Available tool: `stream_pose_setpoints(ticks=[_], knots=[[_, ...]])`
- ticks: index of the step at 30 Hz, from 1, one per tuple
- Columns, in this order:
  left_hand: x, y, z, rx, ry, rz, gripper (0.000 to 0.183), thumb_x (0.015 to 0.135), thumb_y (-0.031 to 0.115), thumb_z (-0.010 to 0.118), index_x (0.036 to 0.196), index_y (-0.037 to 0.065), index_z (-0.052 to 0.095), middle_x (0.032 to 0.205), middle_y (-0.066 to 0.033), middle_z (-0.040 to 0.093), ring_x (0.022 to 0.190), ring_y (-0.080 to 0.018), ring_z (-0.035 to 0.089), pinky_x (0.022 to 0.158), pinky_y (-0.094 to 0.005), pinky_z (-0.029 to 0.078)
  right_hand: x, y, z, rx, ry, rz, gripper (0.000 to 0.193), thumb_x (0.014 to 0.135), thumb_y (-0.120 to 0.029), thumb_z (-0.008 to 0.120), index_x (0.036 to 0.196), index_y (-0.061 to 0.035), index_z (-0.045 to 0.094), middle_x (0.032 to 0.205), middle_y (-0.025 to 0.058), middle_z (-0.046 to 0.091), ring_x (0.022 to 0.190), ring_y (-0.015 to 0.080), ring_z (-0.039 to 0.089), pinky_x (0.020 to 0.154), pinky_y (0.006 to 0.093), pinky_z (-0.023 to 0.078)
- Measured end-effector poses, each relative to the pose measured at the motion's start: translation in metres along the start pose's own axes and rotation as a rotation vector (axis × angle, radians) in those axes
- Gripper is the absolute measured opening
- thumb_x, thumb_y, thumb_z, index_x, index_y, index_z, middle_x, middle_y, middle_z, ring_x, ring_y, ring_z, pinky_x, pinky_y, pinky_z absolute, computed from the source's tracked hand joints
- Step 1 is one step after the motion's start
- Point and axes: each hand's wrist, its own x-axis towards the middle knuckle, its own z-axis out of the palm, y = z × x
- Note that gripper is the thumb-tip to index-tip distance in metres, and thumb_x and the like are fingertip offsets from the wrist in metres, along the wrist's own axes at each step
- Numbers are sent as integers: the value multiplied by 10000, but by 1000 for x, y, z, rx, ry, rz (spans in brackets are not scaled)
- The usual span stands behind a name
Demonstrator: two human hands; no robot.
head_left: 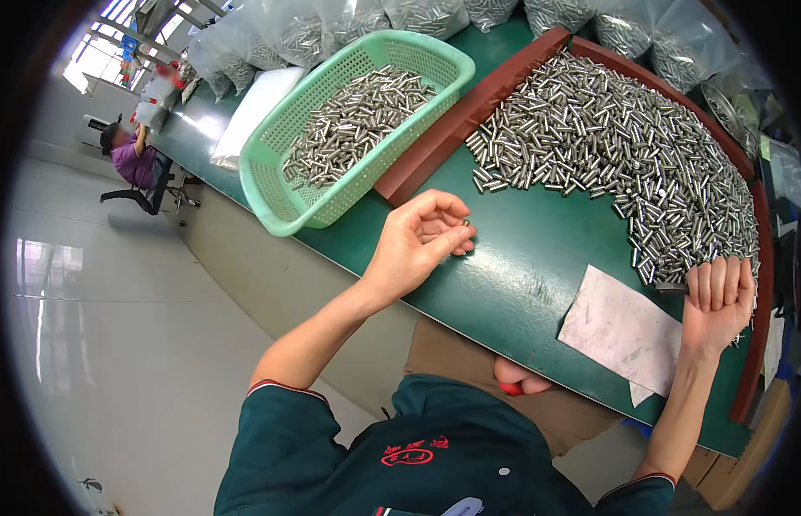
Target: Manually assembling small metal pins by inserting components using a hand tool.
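My left hand (420, 243) is closed above the green table, its fingers curled in toward the thumb. Between thumb and fingertips shows the small end of what looks like a metal pin (467, 224). On the right, my right hand (719, 297) makes a fist at the lower edge of a large heap of short shiny metal pins (607, 129). A dark flat tool (671, 287) sticks out of that fist toward the left; the rest of it is hidden in the palm. Left of the heap, a light green perforated basket (276, 206) holds more loose pins.
Dark red wooden rails (469, 120) border the heap. A stained whitish sheet (620, 322) lies by my right forearm. Clear bags of pins (426, 15) line the table's far side, with a white packet (256, 116) left of the basket. Another person (134, 159) sits at the far left.
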Motion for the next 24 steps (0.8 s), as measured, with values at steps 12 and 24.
stream_pose_setpoints(ticks=[12,24], knots=[[-3,4,1,33,1,-21,74,805,-5,549,860,-27,506,798,-114,603,707,-139,610,633,-232,507,-1,-2,3,0,65,-1,428,922,-217,274,502,-136,261,421,-29,219,362,79,159,363,229,173],[-10,17,1,101,31,10,57,792,-39,541,827,-34,497,794,-118,605,697,-136,607,633,-228,505,-2,-5,2,47,75,13,426,910,-239,301,497,-140,263,409,-33,213,354,78,156,361,230,171]])
